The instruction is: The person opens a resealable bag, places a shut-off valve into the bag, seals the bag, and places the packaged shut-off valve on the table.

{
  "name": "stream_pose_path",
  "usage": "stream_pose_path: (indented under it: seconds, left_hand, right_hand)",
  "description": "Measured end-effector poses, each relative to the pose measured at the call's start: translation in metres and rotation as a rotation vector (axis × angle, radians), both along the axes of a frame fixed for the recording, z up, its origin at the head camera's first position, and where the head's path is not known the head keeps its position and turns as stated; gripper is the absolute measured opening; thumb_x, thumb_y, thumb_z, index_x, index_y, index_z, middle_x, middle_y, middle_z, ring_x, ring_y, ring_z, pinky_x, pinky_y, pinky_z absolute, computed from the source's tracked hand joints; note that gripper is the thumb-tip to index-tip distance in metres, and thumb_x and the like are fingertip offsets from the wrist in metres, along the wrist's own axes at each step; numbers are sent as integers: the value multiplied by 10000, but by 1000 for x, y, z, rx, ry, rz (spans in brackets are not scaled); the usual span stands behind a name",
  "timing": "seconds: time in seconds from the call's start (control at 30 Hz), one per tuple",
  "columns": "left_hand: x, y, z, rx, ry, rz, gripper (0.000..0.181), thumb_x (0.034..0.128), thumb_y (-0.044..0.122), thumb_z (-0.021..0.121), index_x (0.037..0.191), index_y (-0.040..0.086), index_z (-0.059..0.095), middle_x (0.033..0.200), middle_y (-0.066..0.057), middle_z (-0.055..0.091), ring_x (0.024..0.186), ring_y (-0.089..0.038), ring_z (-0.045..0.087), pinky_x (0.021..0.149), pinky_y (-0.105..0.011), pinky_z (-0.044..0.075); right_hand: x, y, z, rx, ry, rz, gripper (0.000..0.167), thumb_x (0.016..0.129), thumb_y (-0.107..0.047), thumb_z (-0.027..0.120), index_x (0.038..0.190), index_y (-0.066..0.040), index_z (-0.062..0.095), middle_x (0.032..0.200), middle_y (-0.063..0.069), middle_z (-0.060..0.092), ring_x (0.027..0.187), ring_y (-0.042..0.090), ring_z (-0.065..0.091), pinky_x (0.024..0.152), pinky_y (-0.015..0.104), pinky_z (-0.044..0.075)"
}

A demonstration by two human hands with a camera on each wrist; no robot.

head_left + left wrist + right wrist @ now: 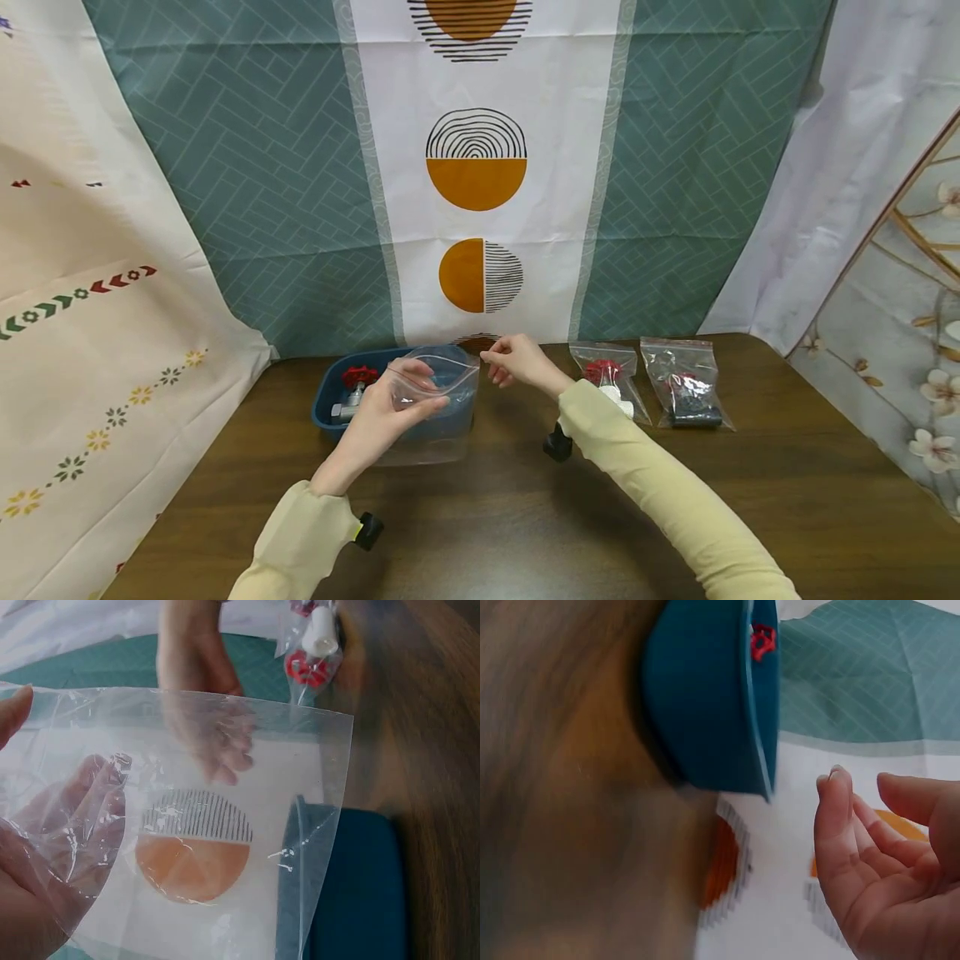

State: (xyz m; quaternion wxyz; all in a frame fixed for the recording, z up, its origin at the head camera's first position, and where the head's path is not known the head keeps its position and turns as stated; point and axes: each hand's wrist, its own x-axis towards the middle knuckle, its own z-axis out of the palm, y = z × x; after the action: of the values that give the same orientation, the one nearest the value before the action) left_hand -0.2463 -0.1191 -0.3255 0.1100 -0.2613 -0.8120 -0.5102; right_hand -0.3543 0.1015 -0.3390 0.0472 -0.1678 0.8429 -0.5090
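A clear zip-top bag [431, 408] hangs from my left hand [390, 417], its mouth parted at the top. In the left wrist view the thumb [15, 712] lies at one edge of the bag, while the other fingers show through the plastic. Close to the bag's right corner is my right hand [521, 362]. The right wrist view shows that hand [892, 870] with thumb and forefinger apart, other fingers loosely bent, and nothing between them. Behind the bag stands a blue bin [324, 400], holding a metal valve [348, 408] with a red handwheel [360, 377].
Two filled zip bags lie at the right of the brown table [480, 533]: one bag [604, 379] has a red handwheel and white part, the other [686, 387] a red and dark part. A patterned cloth [322, 167] hangs behind the table.
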Motion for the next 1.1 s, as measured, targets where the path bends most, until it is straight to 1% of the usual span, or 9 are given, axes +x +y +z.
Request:
stream_pose_path:
  seconds: [0.17,0.23,0.37,0.4,0.5,0.6,0.73,0.93,1.1]
  left_hand:
    - [1,-5,2,14,-22,4,422,807,175,700,1142,53,475,974,-67,568,815,-141,613,705,-323,495]
    - [6,-4,8,6,-11,5,346,816,138,686,1088,2,520,1011,-97,548,852,-161,591,703,-318,492]
    - [17,-2,21,0,-9,17,300,821,92,671,1049,-50,537,1052,-158,523,866,-208,564,696,-332,491]
    - [19,-1,24,-8,-7,21,294,825,84,664,1047,-55,532,1050,-164,525,867,-212,566,695,-329,491]
    - [21,-1,27,-16,-26,36,363,825,84,664,1114,-34,478,1009,-150,556,834,-183,594,706,-325,489]
    - [22,0,29,-17,-28,44,381,824,82,664,1124,-45,465,975,-128,576,810,-160,607,707,-323,489]
    - [22,-2,30,-1,-34,45,390,819,82,672,1122,-54,469,972,-124,575,807,-154,608,707,-322,492]
    - [22,-6,30,7,-35,38,371,822,61,663,1120,-38,466,975,-128,568,811,-149,612,720,-317,489]
    - [23,-8,31,-7,-22,48,374,818,77,671,1114,-31,470,958,-124,582,799,-143,615,709,-323,492]
  right_hand:
    - [-2,-14,-18,-80,-75,-35,251,884,-163,600,949,79,587,785,244,620,533,201,601,641,445,503]
    - [-1,-19,-24,-103,-96,-48,260,881,-170,606,961,76,574,800,255,616,533,208,605,647,452,498]
    - [-3,-27,-36,-160,-146,-61,250,872,-168,619,954,58,553,783,253,613,509,203,603,641,454,494]
    - [-4,-29,-38,-165,-152,-62,253,870,-171,621,953,60,554,760,240,612,499,196,601,632,450,496]
    - [-6,-32,-45,-170,-164,-72,283,862,-190,633,953,69,561,685,185,606,465,173,587,614,442,498]
    - [-8,-35,-49,-154,-166,-81,308,854,-213,643,945,75,586,625,134,588,444,157,575,596,430,501]
    - [-8,-39,-52,-124,-174,-83,298,849,-210,649,927,75,604,592,112,563,435,151,569,586,416,505]
    - [-7,-43,-54,-106,-185,-83,272,867,-130,610,1014,98,590,591,130,568,449,175,586,570,397,508]
    - [-8,-42,-54,-120,-199,-95,228,862,-68,582,1007,107,604,594,148,589,453,183,592,511,336,510]
